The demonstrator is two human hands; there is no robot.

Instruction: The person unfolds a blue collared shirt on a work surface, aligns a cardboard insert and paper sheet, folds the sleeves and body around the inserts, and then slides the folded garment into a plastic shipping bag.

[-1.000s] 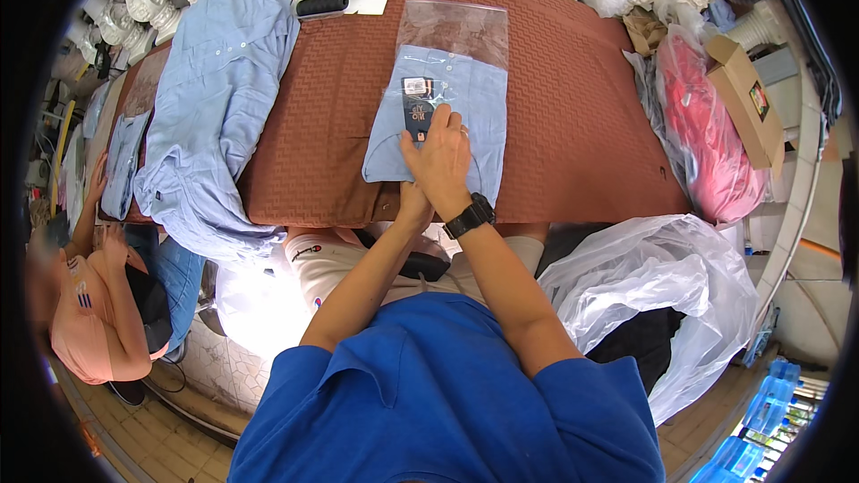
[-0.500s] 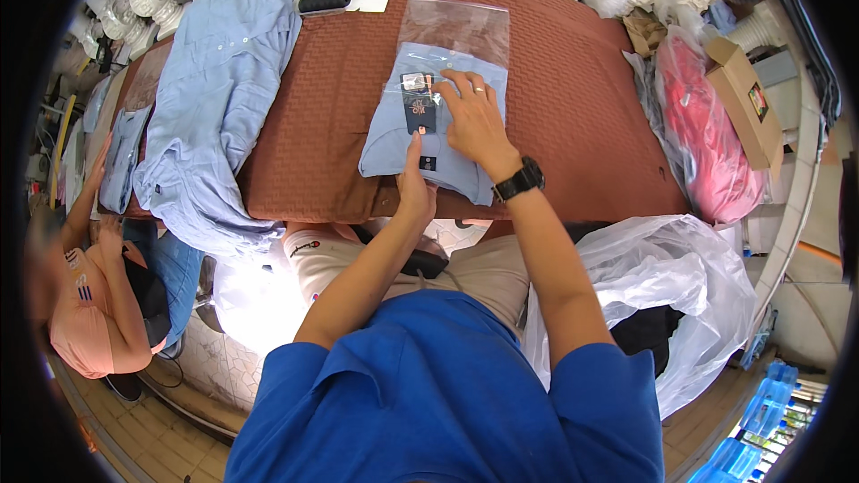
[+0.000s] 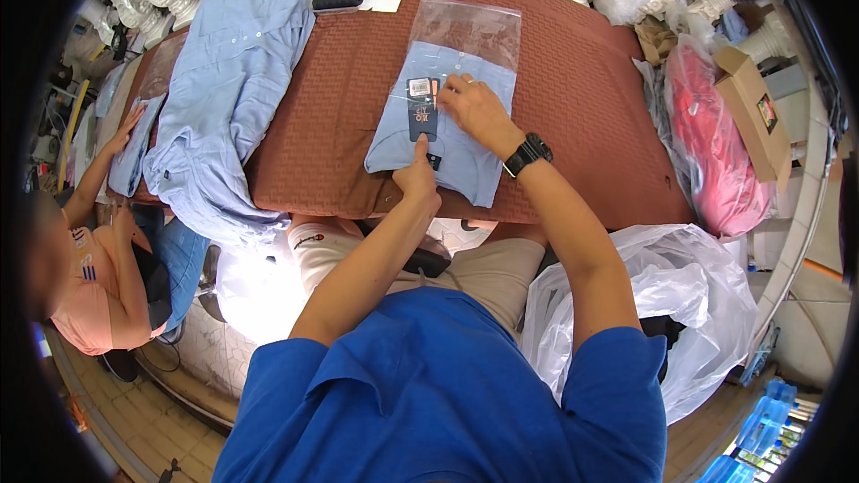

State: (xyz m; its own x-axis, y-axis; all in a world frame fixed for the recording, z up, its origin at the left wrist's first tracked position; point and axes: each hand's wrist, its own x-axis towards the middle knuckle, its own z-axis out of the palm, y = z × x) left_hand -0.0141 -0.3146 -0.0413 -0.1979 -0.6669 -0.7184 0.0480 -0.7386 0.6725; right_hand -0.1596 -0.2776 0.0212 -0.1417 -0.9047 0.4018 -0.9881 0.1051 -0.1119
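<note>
A folded light blue shirt [image 3: 394, 139] lies in front of me, with a clear plastic bag [image 3: 465, 22] reaching past its far end. How much of the shirt the bag covers, I cannot tell. On the shirt rests a dark hang tag [image 3: 421, 121] with a white sticker and an orange strip. My left hand [image 3: 419, 182] is closed at the shirt's near edge, its thumb pressing by the tag's lower end; its other fingers are mostly hidden. My right hand [image 3: 479, 114], with a ring and a black wristwatch [image 3: 530, 154], pinches at the tag's right edge.
A brown textured cloth [image 3: 582, 116] covers the table. At left lies another blue shirt [image 3: 237, 80], near a seated co-worker [image 3: 98, 295] touching folded cloth. Red bagged goods [image 3: 702, 134] and a cardboard box [image 3: 756, 116] stand right; a plastic sack [image 3: 591, 304] sits below.
My right hand's fingers have drawn together at the tag's edge. My left thumb still rests by the tag's lower end. The co-worker's hand has moved up onto the folded cloth.
</note>
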